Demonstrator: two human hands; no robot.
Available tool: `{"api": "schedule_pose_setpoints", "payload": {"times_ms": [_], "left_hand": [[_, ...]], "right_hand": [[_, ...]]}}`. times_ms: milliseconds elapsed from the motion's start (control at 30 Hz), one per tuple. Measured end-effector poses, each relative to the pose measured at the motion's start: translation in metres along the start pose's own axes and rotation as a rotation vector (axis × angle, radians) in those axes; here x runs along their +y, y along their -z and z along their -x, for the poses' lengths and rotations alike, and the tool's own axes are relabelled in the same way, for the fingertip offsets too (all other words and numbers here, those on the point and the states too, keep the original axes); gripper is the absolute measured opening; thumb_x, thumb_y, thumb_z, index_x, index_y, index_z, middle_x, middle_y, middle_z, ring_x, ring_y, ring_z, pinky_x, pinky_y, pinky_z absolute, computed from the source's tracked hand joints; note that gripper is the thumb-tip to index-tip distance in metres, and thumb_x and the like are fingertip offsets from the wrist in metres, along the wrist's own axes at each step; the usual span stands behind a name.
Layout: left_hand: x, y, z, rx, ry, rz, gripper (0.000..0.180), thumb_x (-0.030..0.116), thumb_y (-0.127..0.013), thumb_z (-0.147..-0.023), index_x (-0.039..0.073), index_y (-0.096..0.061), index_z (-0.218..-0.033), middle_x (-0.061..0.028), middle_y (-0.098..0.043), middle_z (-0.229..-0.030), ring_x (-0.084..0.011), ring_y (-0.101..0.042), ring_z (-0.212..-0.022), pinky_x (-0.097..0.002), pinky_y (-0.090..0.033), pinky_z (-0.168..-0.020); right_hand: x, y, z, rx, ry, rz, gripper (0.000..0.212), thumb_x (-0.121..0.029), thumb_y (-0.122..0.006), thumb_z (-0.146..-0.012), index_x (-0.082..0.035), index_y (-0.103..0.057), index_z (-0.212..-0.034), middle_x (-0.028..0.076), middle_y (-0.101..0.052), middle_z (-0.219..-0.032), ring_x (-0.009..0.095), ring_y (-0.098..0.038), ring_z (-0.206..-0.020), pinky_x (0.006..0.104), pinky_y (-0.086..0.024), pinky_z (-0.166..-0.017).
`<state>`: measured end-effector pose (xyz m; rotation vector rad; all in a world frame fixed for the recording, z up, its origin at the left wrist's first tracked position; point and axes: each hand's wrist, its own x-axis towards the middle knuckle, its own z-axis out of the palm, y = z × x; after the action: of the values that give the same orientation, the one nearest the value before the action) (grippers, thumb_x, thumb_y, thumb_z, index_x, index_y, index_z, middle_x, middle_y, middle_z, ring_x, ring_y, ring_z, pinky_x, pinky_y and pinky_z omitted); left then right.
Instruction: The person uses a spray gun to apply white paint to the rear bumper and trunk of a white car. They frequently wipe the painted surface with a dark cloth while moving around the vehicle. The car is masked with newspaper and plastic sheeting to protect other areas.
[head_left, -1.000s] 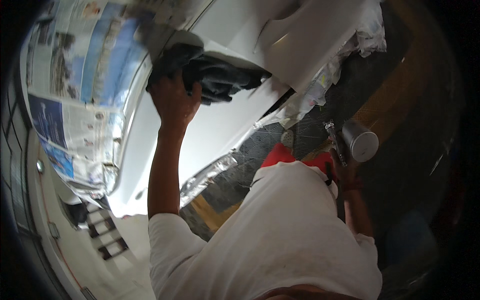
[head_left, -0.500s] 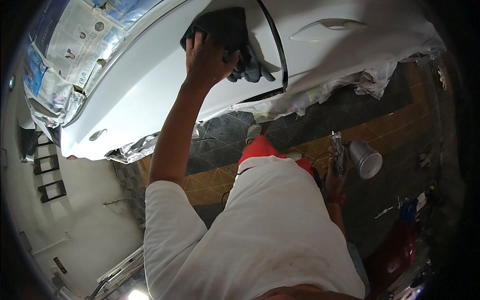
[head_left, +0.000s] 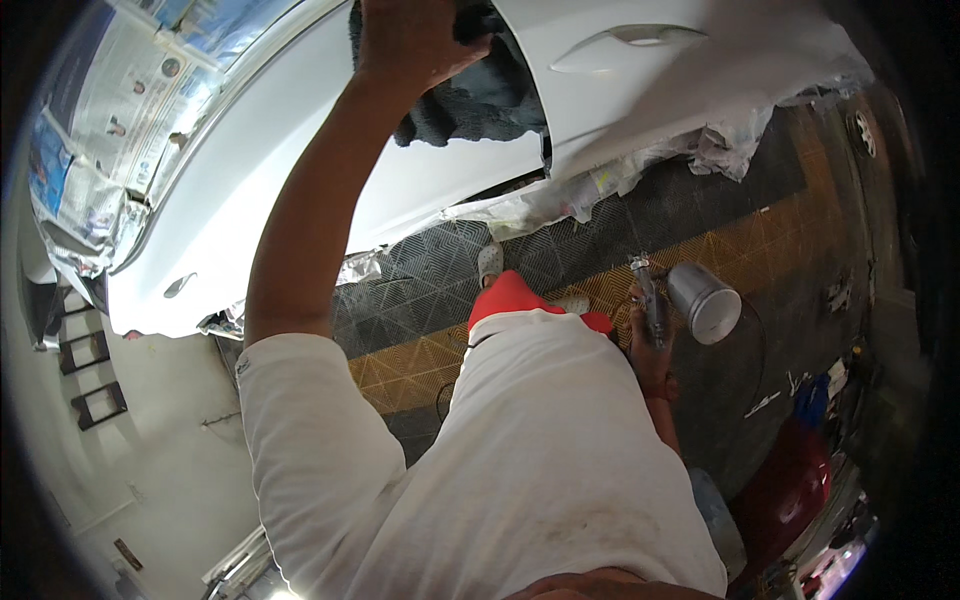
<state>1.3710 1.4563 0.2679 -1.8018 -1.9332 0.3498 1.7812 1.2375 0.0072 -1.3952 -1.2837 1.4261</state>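
Observation:
Up at the top edge, my left hand (head_left: 412,42) presses a dark grey fluffy cloth (head_left: 480,100) against the white car door (head_left: 270,180). Its fingertips run out of the picture, and the cloth bunches under the palm and thumb. Part of the cloth lies over the dark gap between the two doors. Low at my right side, my right hand (head_left: 648,335) is wrapped round the handle of a metal spray gun (head_left: 650,298). A grey cylindrical paint cup (head_left: 704,303) sticks out to the gun's right, apart from the car.
Newspaper masking (head_left: 135,110) covers the car at upper left. Crumpled plastic sheeting (head_left: 600,185) hangs along the lower body edge. A dark and ochre tiled floor (head_left: 740,235) spreads below. Behind at lower right lies a dark red panel (head_left: 785,490); a thin hose (head_left: 760,370) trails near the gun.
My left hand has slid the cloth up and further along the door, reaching the door gap. The spray gun stays in my right hand, and the whole view has shifted slightly.

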Motion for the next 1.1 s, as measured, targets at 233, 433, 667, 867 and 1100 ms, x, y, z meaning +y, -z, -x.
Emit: {"api": "schedule_pose_setpoints", "payload": {"times_ms": [233,433,667,867,1100], "left_hand": [[-0.007,-0.028,0.007,0.252,-0.113,0.101,0.065,0.067,-0.070,-0.082,0.007,-0.081,-0.104,-0.0175,-0.062,-0.126,-0.0341,-0.049,-0.123,-0.0532,-0.035,-0.107],[-0.003,-0.067,0.014,0.469,-0.211,0.105,0.055,0.061,-0.076,-0.082,0.010,-0.079,-0.101,-0.0144,-0.063,-0.123,-0.0346,-0.054,-0.117,-0.0578,-0.040,-0.100],[-0.014,-0.066,0.017,0.419,-0.283,0.084,0.059,0.066,-0.078,-0.078,0.012,-0.080,-0.102,-0.0101,-0.067,-0.116,-0.0309,-0.055,-0.115,-0.0498,-0.041,-0.099],[-0.028,-0.032,-0.002,0.287,0.042,-0.154,0.087,0.085,-0.059,-0.080,0.016,-0.073,-0.130,-0.0122,-0.068,-0.131,-0.0318,-0.057,-0.123,-0.0536,-0.043,-0.100],[-0.020,-0.031,0.003,0.313,-0.193,0.190,0.059,0.055,-0.077,-0.083,0.007,-0.072,-0.117,-0.0170,-0.063,-0.121,-0.0348,-0.049,-0.121,-0.0499,-0.036,-0.107]], "right_hand": [[-0.001,-0.002,0.013,0.044,0.029,0.038,0.032,-0.012,-0.066,-0.104,-0.003,-0.063,-0.134,0.006,-0.071,-0.124,0.006,-0.059,-0.081,0.0268,-0.051,-0.069],[-0.002,-0.006,0.014,0.116,-0.011,-0.062,0.030,-0.013,-0.065,-0.105,-0.004,-0.064,-0.134,0.005,-0.072,-0.123,0.006,-0.060,-0.078,0.0271,-0.051,-0.069],[-0.003,-0.006,0.004,0.109,-0.014,-0.008,0.031,-0.011,-0.063,-0.105,-0.003,-0.063,-0.135,0.007,-0.071,-0.129,0.008,-0.064,-0.084,0.0285,-0.054,-0.073],[0.013,-0.004,0.012,0.089,0.015,0.045,0.032,-0.011,-0.062,-0.105,-0.002,-0.063,-0.136,0.005,-0.071,-0.118,0.009,-0.061,-0.084,0.0294,-0.052,-0.075],[-0.012,-0.006,0.020,0.114,-0.065,0.110,0.032,-0.014,-0.064,-0.105,-0.003,-0.066,-0.136,0.001,-0.066,-0.095,0.008,-0.056,-0.080,0.0280,-0.049,-0.072]]}}
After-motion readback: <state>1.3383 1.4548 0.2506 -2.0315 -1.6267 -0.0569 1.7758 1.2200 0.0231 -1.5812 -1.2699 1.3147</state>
